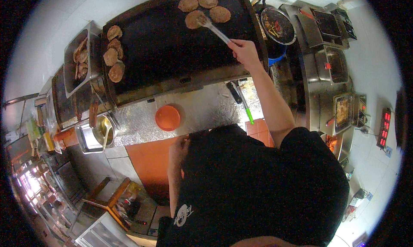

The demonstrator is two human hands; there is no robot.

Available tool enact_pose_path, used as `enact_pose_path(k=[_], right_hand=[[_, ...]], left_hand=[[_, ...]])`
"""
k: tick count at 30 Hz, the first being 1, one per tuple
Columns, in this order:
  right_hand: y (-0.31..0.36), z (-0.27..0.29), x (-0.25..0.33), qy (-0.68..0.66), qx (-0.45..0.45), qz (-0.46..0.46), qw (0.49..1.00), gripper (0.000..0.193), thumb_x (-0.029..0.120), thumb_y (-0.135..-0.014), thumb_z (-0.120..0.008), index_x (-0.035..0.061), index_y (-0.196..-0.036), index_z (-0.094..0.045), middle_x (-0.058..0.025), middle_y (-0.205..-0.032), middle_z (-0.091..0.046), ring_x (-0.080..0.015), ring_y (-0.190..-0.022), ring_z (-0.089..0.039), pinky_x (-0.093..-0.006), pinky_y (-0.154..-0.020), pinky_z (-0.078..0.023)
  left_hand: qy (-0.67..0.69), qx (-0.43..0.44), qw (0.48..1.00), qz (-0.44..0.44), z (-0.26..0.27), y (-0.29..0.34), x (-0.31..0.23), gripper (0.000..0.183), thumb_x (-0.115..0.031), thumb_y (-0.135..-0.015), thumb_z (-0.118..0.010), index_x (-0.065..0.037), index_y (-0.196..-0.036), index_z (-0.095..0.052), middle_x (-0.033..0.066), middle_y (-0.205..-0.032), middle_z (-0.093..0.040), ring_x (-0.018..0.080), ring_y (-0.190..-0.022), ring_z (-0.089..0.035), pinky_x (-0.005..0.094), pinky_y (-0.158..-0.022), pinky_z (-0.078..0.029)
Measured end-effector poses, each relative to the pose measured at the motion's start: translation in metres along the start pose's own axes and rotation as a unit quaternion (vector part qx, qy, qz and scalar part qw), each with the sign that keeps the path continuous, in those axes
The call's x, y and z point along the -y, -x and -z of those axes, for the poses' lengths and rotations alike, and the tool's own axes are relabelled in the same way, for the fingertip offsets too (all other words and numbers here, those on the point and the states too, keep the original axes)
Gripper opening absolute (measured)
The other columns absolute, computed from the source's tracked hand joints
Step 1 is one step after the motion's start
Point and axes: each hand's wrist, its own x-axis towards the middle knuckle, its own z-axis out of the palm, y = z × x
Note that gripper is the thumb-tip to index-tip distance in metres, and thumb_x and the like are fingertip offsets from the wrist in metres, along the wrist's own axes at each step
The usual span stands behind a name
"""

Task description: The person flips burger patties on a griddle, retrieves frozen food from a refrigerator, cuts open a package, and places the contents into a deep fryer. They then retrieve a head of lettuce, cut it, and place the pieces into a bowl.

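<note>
My right hand (246, 54) is closed around a pair of metal tongs (217, 32), reaching over a black griddle (159, 53). The tongs' tip rests on a browned meat patty (193, 20) at the back right. Beside it lie further patties (208, 1), close together. Along the griddle's left edge sits another group of patties (116, 71), some overlapping. My left hand (181, 146) hangs low by my body, near the steel ledge; its fingers are dark and partly hidden. Closest to it is an orange round bowl (167, 118) on the ledge.
Left of the griddle stands a steel pan (71, 77) with cooked meat. A pot with a ladle (107, 133) is below it. On the right are a pan of food (278, 26) and fryers with baskets (343, 111). A green-handled tool (248, 114) lies on the ledge.
</note>
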Motion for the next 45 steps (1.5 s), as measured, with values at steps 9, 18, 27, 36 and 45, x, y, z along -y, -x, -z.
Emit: enact_pose_path(k=[9,18,27,36,45], right_hand=[[-0.008,0.046,0.018,0.276,-0.140,0.088,0.947,0.049,0.052,-0.090,-0.072,0.0121,-0.118,-0.077,-0.0180,-0.097,-0.077,-0.0357,-0.091,-0.074,-0.0446,-0.082,-0.058],[-0.019,0.078,-0.006,0.122,-0.084,0.015,0.989,0.043,0.034,-0.094,-0.075,0.0029,-0.123,-0.074,-0.0021,-0.063,-0.062,-0.0089,-0.051,-0.054,-0.0245,-0.050,-0.040],[0.038,0.067,0.001,0.223,-0.143,0.092,0.960,0.049,0.039,-0.095,-0.073,0.0062,-0.132,-0.070,-0.0077,-0.086,-0.075,-0.0161,-0.076,-0.069,-0.0325,-0.071,-0.053],[0.180,-0.091,-0.047,0.109,0.053,0.161,0.979,0.061,0.017,-0.094,-0.068,0.0069,-0.147,-0.042,-0.0177,-0.106,-0.065,-0.0286,-0.087,-0.066,-0.0418,-0.080,-0.054],[0.204,-0.129,-0.082,0.058,0.112,0.148,0.981,0.055,0.021,-0.094,-0.068,0.0057,-0.141,-0.045,-0.0238,-0.128,-0.063,-0.0396,-0.109,-0.068,-0.0449,-0.093,-0.053]], left_hand=[[-0.010,-0.006,0.999,-0.039,0.000,0.002,0.005,0.026,-0.021,-0.097,-0.067,-0.008,-0.118,-0.070,0.0204,-0.093,-0.074,0.0362,-0.086,-0.074,0.0430,-0.075,-0.057],[-0.011,-0.018,0.997,-0.069,-0.003,0.001,0.010,0.025,-0.020,-0.097,-0.067,-0.008,-0.119,-0.068,0.0213,-0.091,-0.074,0.0377,-0.085,-0.073,0.0446,-0.073,-0.056],[-0.008,0.028,1.000,-0.008,0.000,-0.003,-0.005,0.026,-0.021,-0.098,-0.064,-0.004,-0.118,-0.067,0.0233,-0.102,-0.073,0.0389,-0.096,-0.071,0.0445,-0.083,-0.055],[-0.028,0.053,0.998,0.001,-0.014,-0.013,-0.022,0.027,-0.022,-0.097,-0.064,-0.004,-0.118,-0.067,0.0219,-0.098,-0.074,0.0375,-0.095,-0.072,0.0455,-0.082,-0.056],[-0.054,0.037,0.995,-0.070,-0.039,-0.007,0.001,0.027,-0.026,-0.096,-0.066,-0.008,-0.116,-0.070,0.0208,-0.092,-0.074,0.0379,-0.086,-0.073,0.0453,-0.075,-0.057]])
